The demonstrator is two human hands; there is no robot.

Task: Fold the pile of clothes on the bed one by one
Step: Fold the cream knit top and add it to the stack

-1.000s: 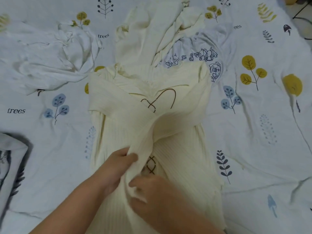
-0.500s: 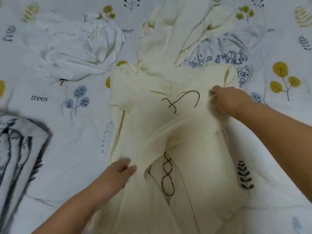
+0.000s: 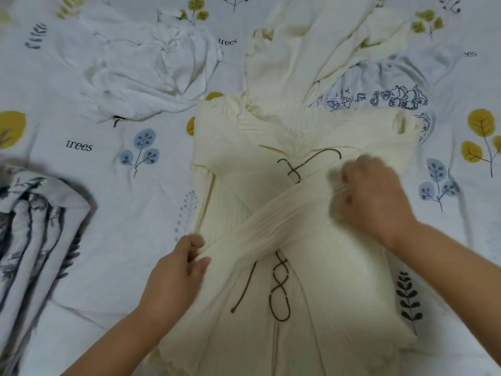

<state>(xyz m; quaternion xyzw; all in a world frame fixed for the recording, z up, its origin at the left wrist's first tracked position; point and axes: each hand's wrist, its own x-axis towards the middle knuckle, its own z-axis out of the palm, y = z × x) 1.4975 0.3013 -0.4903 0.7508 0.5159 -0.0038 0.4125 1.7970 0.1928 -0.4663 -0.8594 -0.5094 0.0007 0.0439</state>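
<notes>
Cream ribbed top (image 3: 233, 169) with brown lacing (image 3: 279, 291) lies flat on the leaf-print bedsheet (image 3: 113, 240). Left hand (image 3: 176, 275) and right hand (image 3: 374, 196) grip opposite ends of a sleeve (image 3: 271, 218) stretched diagonally across it. Crumpled white garment (image 3: 151, 74) at 11 o'clock.

We look through a single head-worn camera, set above the bed and tilted forward and down, so the printed bedsheet (image 3: 113, 185) fills the frame from edge to edge. We sit close: our forearms enter from the bottom edge, with the left hand (image 3: 176, 270) and right hand (image 3: 375, 196) meeting on the cream ribbed garment (image 3: 339, 280) at centre. The wide lens bends the sheet's pattern near the borders, and with only this one view, nothing is shared with a second camera.
</notes>
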